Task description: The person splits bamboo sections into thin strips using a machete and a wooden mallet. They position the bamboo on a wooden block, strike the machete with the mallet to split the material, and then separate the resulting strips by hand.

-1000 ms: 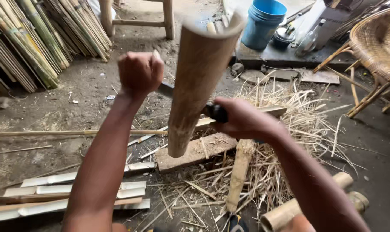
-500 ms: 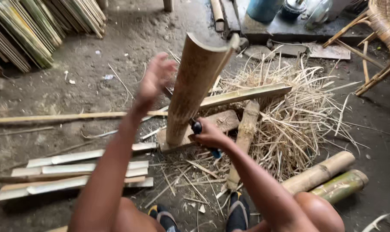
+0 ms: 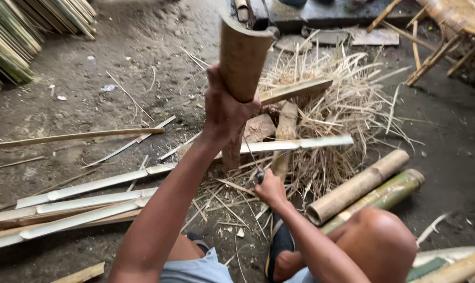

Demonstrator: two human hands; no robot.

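Observation:
My left hand is closed around an upright tan bamboo half-pipe, gripping it at mid-height. The foot of the half-pipe rests near a flat wooden block on the dirt floor. Lower down, my right hand holds the dark handle of a thin-bladed knife, whose blade runs up along the bamboo's lower edge. A pale split strip juts out to the right from the base of the bamboo. My knee is at the lower right.
Flat split bamboo strips lie at the left, with a long thin stick above them. Behind the block is a pile of dry shavings. Two short bamboo tubes lie at the right. Stacked bamboo stands upper left, a wicker chair upper right.
My left hand went from open near the top of the bamboo to gripping its middle. My right hand moved the knife down toward the ground, and a strip now sticks out to the right.

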